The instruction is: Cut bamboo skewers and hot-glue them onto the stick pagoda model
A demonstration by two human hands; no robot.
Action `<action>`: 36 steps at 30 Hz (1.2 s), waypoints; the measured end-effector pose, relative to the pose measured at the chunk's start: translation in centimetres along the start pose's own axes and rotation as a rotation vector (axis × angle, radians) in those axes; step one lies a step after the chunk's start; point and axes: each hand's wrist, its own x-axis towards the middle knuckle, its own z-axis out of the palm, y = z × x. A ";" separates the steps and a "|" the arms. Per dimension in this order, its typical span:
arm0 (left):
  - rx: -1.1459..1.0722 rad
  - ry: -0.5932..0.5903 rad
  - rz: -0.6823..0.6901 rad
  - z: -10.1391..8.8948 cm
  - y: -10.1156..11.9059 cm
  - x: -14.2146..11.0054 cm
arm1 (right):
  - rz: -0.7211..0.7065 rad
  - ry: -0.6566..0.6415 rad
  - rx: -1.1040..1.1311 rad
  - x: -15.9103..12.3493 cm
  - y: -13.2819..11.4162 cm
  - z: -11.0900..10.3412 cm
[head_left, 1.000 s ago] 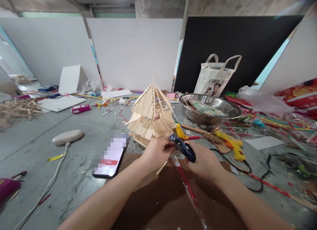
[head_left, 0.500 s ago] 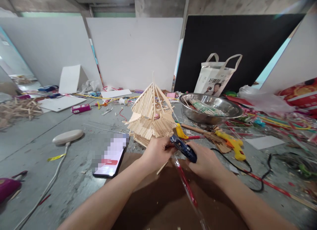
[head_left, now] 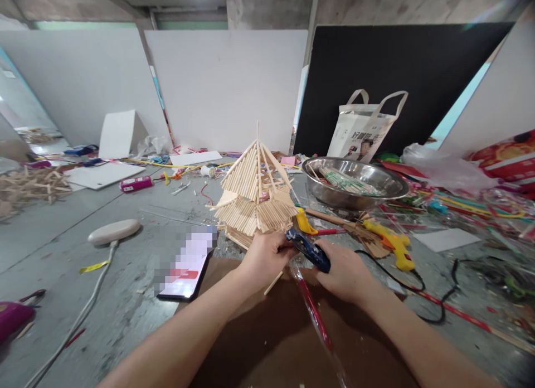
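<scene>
My right hand [head_left: 345, 268] is closed around a dark blue hand tool [head_left: 309, 251] whose exact kind I cannot make out. Close to the tool's far end, my left hand [head_left: 265, 257] has its fingers pinched together on a thin wooden stick [head_left: 273, 283], which pokes out below them. Just beyond both hands stands a tiered model house [head_left: 254, 209] built of pale sticks, with a pointed roof and gaps on its right side. A long clear plastic sleeve with red inside [head_left: 313, 310] runs from under the hands toward me over a brown board [head_left: 251, 338].
Left of the board lies a phone [head_left: 188, 265], with a white corded device [head_left: 114, 231] farther left. A yellow glue gun [head_left: 395, 246] and its black cord lie at right. Behind them are a metal basin [head_left: 359, 201] and a white bag [head_left: 359, 129]. Loose sticks and scraps litter the floor.
Both hands and the blue tool have shifted very slightly; the grips look the same. Everything else stays where it was.
</scene>
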 end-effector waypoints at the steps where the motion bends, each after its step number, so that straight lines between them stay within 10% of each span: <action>1: 0.005 0.001 0.014 0.0 -0.1 0.0 | -0.007 -0.001 0.005 0.1 0.1 0.0; 36: 0.154 0.067 0.215 0.2 -0.3 -0.4 | -0.122 0.071 0.098 0.1 0.4 0.5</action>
